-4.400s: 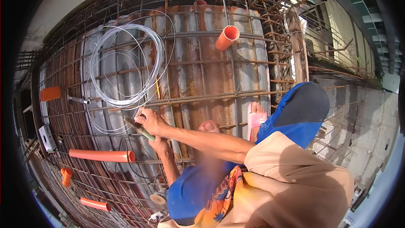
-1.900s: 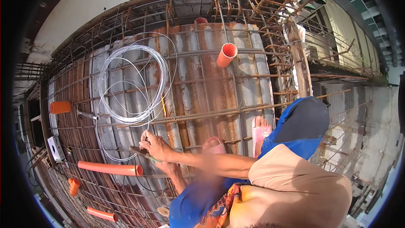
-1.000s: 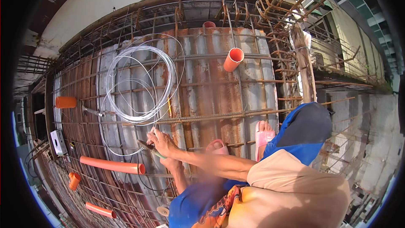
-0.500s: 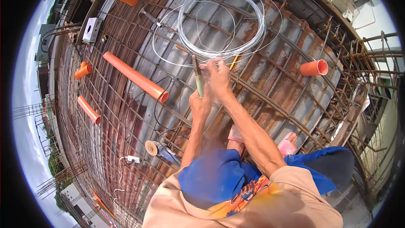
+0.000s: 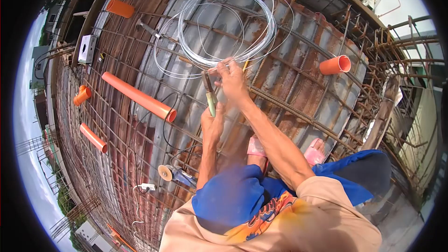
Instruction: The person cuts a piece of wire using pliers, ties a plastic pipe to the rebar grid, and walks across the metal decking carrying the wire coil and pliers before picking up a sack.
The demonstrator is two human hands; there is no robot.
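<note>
My left hand [image 5: 212,123] is closed round the green handle of a hand tool [image 5: 211,100], its dark metal head pointing up toward the wire. Just above and to the right, my right hand [image 5: 234,83] pinches strands at the lower edge of a large coil of silvery wire [image 5: 182,25]. The coil lies on a grid of rebar [image 5: 298,113] over corrugated metal sheets [image 5: 322,42]. A thin yellow item [image 5: 246,66] lies beside my right fingers.
Orange pipes lie at the left, the longest [image 5: 140,97] near my left hand; a short one [image 5: 335,65] stands at the right. An angle grinder [image 5: 177,175], a power socket [image 5: 148,186], a hammer [image 5: 148,29] and a white box [image 5: 87,49] are around. My pink-sandalled feet [image 5: 315,153] are on the sheets.
The view has swung round to the left, bringing the grinder and socket into sight. Both hands stay close together at the coil's lower edge, the tool now pointing upward.
</note>
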